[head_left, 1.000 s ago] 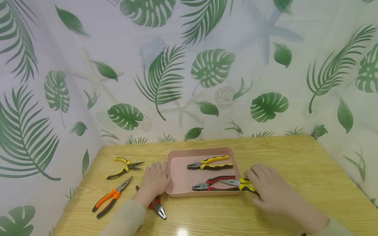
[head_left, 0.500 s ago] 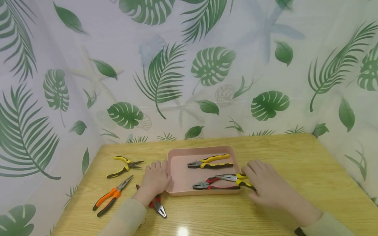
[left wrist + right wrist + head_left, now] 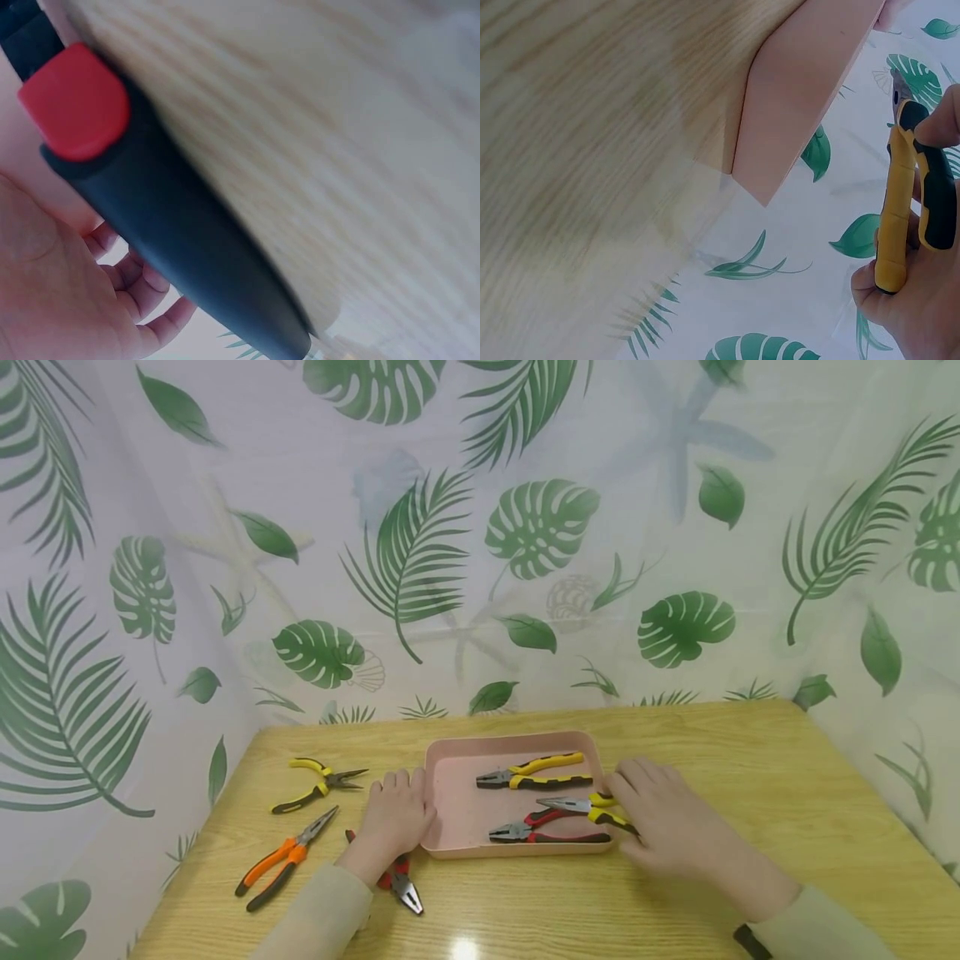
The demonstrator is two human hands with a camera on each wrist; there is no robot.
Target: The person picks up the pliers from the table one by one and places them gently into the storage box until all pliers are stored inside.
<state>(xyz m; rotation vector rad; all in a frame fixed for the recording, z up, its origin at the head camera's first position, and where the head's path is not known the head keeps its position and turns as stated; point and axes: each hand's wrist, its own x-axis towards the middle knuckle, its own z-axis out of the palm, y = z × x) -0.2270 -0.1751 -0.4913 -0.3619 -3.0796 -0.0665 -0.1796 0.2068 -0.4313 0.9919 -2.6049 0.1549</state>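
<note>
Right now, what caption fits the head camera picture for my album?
Right hand holds yellow-handled pliers over a pink tray; left hand rests at the tray's edge.

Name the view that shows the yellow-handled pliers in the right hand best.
Head view: the yellow-handled pliers show whole above the pink tray. Right wrist view shows only their handles; left wrist view shows nothing of them.

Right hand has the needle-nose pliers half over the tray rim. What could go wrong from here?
1. The needle-nose pliers sit tip-first over the red-handled pliers; lowered there, they may land stacked or tangled.
2. The right hand holds only the handle ends, so the tool could tip or slip.
3. The left hand merely rests beside the pink tray; a knock on the rim might slide the tray.
</note>
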